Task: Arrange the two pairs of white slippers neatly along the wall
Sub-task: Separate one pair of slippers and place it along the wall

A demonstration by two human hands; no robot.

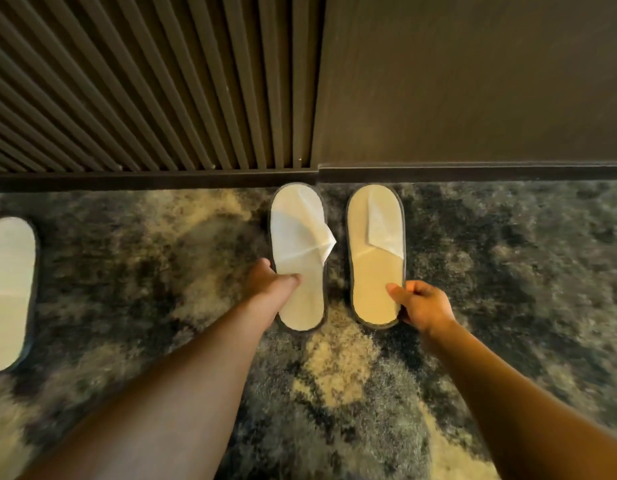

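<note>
Left hand [277,282] and right hand [419,303] each pinched a thin, floppy white slipper [296,244] [374,254] by its heel-side rim, toes beyond at the skirting [473,173]

The floor is covered by a shaggy carpet [508,271] with dark grey and pale yellow patches. It fills the lower part of the picture and stops at a dark baseboard [473,173] that runs across the middle. Three white slippers lie on it. The middle slipper [298,258] and the right slipper [374,258] sit side by side near the centre, a little apart, with their toes close to the baseboard. The third slipper [7,292] lies far off at the left edge, partly cut off by it.
</note>
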